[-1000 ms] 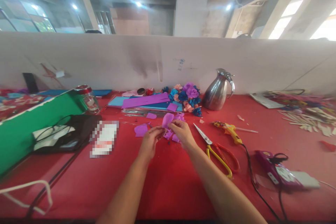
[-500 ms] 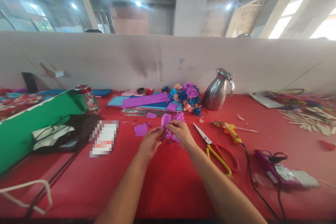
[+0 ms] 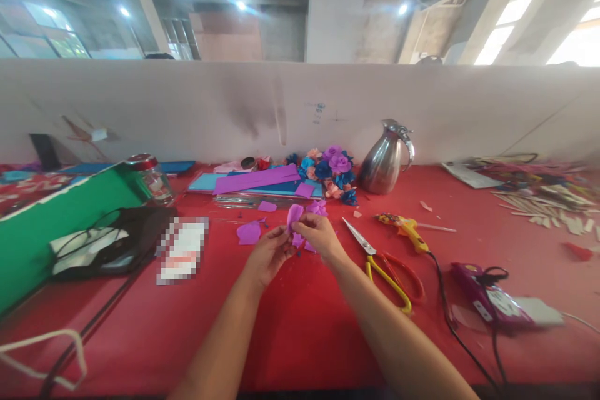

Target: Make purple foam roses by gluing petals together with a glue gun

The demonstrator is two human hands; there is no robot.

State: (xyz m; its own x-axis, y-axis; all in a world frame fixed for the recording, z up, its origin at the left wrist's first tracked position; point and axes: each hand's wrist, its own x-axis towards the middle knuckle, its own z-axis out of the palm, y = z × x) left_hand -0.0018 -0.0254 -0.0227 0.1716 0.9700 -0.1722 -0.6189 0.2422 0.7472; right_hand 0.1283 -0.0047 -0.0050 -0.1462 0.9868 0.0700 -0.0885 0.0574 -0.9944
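Note:
Between my two hands is a small purple paper petal (image 3: 294, 215), held upright above the red table. My left hand (image 3: 272, 254) pinches its lower left edge with thumb and fingers. Closed on the petal's right side is my right hand (image 3: 319, 236); its fingertips are partly hidden behind the paper. More purple paper pieces (image 3: 249, 233) lie just left of my hands, and a cut purple paper shape (image 3: 317, 207) sits behind the right one. Scissors (image 3: 375, 259) with red and yellow handles rest to the right of my right hand, blades apart.
Behind the hands lie purple and blue paper sheets (image 3: 255, 180) and a bunch of paper flowers (image 3: 335, 165). A steel jug (image 3: 382, 159) stands beside them. To the right are a yellow glue gun (image 3: 412, 234) and a purple box (image 3: 490, 300) with cords. A green board (image 3: 79, 219) borders the left.
The view has shifted slightly, so most things appear a little further left. Both hands keep hold of the petal, with hardly any change in their grip.

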